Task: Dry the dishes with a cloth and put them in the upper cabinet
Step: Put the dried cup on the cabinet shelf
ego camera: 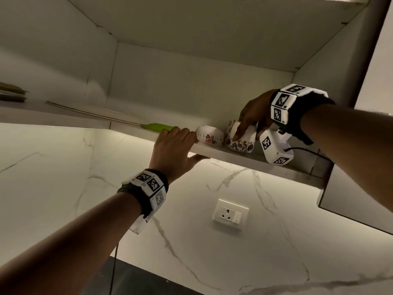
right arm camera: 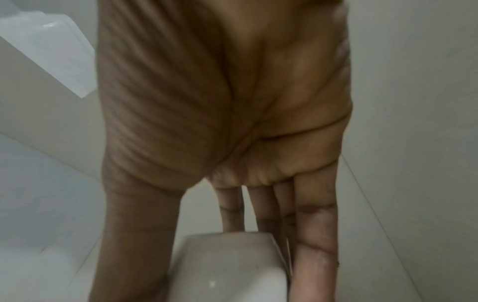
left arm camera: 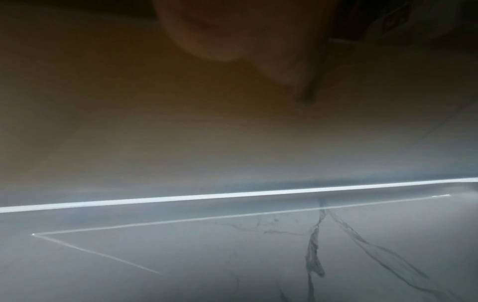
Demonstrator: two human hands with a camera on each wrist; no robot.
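the right hand (ego camera: 251, 118) grips an upturned floral bowl (ego camera: 240, 139) on the cabinet shelf (ego camera: 234, 155), beside another bowl (ego camera: 209, 136). the left hand (ego camera: 173, 145) clasps the shelf edge. a careless release could knock either bowl off that edge.

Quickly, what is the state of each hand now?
Left hand: grips the shelf edge.
Right hand: holds the upside-down floral bowl on the shelf.

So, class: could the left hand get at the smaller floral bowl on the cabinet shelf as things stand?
Probably yes. The left hand grips the shelf edge right beside the smaller floral bowl, with nothing between them. The right hand is occupied with the other bowl.
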